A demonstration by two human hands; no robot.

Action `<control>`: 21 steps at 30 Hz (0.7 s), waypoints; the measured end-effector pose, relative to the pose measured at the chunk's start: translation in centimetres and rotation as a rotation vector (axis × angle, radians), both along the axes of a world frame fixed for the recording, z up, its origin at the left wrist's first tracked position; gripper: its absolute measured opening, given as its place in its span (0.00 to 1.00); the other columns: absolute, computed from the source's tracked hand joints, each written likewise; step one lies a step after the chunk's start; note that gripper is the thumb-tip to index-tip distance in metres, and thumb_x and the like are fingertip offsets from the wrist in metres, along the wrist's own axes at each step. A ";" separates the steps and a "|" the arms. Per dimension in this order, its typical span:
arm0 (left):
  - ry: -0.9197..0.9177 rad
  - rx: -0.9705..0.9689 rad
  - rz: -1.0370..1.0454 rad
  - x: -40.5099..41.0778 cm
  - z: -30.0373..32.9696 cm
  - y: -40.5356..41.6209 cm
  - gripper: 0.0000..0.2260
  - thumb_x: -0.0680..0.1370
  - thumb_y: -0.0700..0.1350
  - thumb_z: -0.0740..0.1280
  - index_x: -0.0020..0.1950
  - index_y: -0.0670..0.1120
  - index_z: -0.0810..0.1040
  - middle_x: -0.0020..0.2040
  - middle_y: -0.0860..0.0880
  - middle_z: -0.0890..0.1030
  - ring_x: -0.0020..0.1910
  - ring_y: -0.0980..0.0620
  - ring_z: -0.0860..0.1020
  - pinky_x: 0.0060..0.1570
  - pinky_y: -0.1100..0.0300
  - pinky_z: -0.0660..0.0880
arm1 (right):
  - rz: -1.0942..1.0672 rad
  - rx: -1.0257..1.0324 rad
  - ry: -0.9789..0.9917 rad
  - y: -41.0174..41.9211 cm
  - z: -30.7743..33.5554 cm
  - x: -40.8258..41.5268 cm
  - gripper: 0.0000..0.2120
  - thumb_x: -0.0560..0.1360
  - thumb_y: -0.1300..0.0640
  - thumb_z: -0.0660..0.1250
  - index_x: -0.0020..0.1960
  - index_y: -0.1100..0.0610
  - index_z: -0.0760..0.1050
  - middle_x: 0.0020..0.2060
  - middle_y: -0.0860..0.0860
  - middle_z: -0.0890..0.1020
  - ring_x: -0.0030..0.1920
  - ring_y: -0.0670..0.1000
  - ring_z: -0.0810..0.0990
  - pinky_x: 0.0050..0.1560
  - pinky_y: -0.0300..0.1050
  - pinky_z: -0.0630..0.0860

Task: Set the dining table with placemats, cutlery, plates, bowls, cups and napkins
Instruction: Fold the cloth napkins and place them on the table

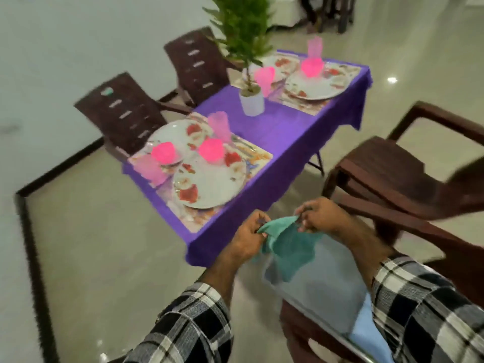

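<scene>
Low in the centre of the frame, both hands hold a teal napkin in the air, above a shiny metal tray. The left hand pinches one upper corner of the cloth between curled fingers and thumb; the right hand pinches the other upper corner the same way, so the top edge runs between them and the rest hangs down crumpled. Both forearms wear black-and-white checked sleeves. A light blue napkin lies on the tray at the lower right, partly hidden by the right sleeve.

The table, draped in a purple cloth, stretches from the centre toward the upper right. At its near end two patterned placemats carry white plates with red flower prints, bright pink bowls and paler pink cups; cutlery shows faintly beside the nearer plate. The far end holds a like pair of settings, too blurred for detail. A green plant in a white pot stands mid-table. Dark brown chairs stand at the left side and at the right of the frame.
</scene>
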State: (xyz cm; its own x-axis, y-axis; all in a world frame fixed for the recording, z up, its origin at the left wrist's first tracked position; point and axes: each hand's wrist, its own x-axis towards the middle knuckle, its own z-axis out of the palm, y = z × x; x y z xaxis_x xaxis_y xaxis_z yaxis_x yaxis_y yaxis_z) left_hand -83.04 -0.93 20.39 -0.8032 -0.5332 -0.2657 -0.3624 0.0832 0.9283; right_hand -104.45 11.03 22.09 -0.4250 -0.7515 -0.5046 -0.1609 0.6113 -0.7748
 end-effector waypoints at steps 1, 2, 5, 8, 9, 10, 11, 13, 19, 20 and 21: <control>0.008 -0.026 0.037 2.9 2.5 -2.4 0.12 0.74 0.32 0.67 0.53 0.44 0.73 0.42 0.46 0.77 0.39 0.57 0.74 0.39 0.62 0.71 | 0.127 -0.003 0.117 -3.3 2.4 2.2 0.05 0.75 0.67 0.74 0.44 0.59 0.85 0.38 0.58 0.87 0.35 0.52 0.85 0.49 0.52 0.83; 0.018 -0.054 0.069 5.6 4.7 -4.4 0.12 0.75 0.34 0.70 0.55 0.42 0.73 0.43 0.46 0.77 0.40 0.57 0.75 0.40 0.63 0.72 | 0.208 -0.026 0.236 -6.2 4.6 4.5 0.04 0.73 0.62 0.78 0.43 0.54 0.87 0.36 0.53 0.88 0.34 0.49 0.85 0.45 0.47 0.84; -0.045 -0.195 0.162 13.2 11.0 -10.5 0.22 0.73 0.39 0.82 0.58 0.39 0.73 0.47 0.46 0.81 0.44 0.57 0.79 0.43 0.60 0.80 | 0.304 -0.173 0.408 -14.1 11.2 11.3 0.05 0.68 0.56 0.82 0.42 0.48 0.88 0.35 0.44 0.87 0.36 0.44 0.85 0.40 0.41 0.81; -0.059 -0.458 0.322 24.3 18.0 -17.0 0.22 0.68 0.52 0.83 0.52 0.52 0.73 0.46 0.46 0.82 0.41 0.55 0.78 0.43 0.47 0.81 | 0.406 -0.364 0.470 -22.8 18.0 21.4 0.08 0.67 0.57 0.82 0.35 0.48 0.85 0.35 0.46 0.86 0.39 0.47 0.83 0.42 0.44 0.80; -0.070 -0.531 0.358 27.5 20.1 -18.8 0.20 0.69 0.55 0.80 0.51 0.54 0.72 0.44 0.48 0.81 0.40 0.55 0.77 0.42 0.49 0.80 | 0.434 -0.417 0.475 -25.3 20.0 24.2 0.11 0.67 0.57 0.81 0.32 0.48 0.82 0.35 0.48 0.85 0.39 0.50 0.82 0.43 0.46 0.79; -0.077 -0.579 0.382 30.0 22.1 -20.1 0.18 0.70 0.55 0.79 0.50 0.56 0.72 0.42 0.51 0.80 0.37 0.56 0.76 0.39 0.52 0.78 | 0.466 -0.470 0.483 -27.1 21.9 26.6 0.13 0.68 0.57 0.81 0.31 0.48 0.79 0.33 0.48 0.83 0.39 0.52 0.81 0.42 0.46 0.77; -0.080 -0.605 0.410 33.0 24.6 -21.4 0.17 0.72 0.54 0.79 0.49 0.57 0.71 0.40 0.53 0.80 0.36 0.56 0.75 0.38 0.56 0.76 | 0.509 -0.530 0.489 -29.1 24.1 29.5 0.13 0.69 0.57 0.80 0.32 0.50 0.77 0.32 0.48 0.81 0.38 0.52 0.80 0.40 0.46 0.75; -0.070 -0.607 0.456 38.0 29.5 -23.1 0.16 0.74 0.52 0.80 0.47 0.55 0.73 0.38 0.52 0.80 0.33 0.57 0.74 0.34 0.59 0.74 | 0.572 -0.625 0.492 -32.2 27.9 34.4 0.09 0.72 0.56 0.77 0.37 0.53 0.78 0.33 0.48 0.81 0.37 0.51 0.79 0.38 0.44 0.73; -0.085 -0.765 0.553 49.2 40.8 -27.3 0.12 0.75 0.51 0.75 0.36 0.51 0.76 0.29 0.59 0.71 0.31 0.58 0.68 0.32 0.60 0.65 | 0.657 -0.857 0.513 -38.4 39.1 43.0 0.07 0.75 0.50 0.78 0.44 0.51 0.83 0.40 0.50 0.85 0.41 0.51 0.83 0.43 0.47 0.78; -0.078 -0.797 0.588 50.2 42.3 -27.6 0.11 0.76 0.52 0.72 0.36 0.51 0.77 0.29 0.59 0.71 0.30 0.59 0.68 0.32 0.60 0.65 | 0.667 -0.883 0.521 -39.2 40.4 43.6 0.08 0.75 0.49 0.78 0.43 0.52 0.83 0.39 0.50 0.85 0.41 0.52 0.82 0.42 0.46 0.78; -0.064 -0.813 0.629 51.2 43.5 -27.9 0.09 0.77 0.51 0.71 0.38 0.50 0.78 0.30 0.59 0.72 0.31 0.60 0.69 0.33 0.60 0.67 | 0.680 -0.909 0.526 -39.9 41.7 44.3 0.10 0.75 0.48 0.78 0.42 0.52 0.83 0.37 0.51 0.84 0.39 0.51 0.81 0.39 0.44 0.76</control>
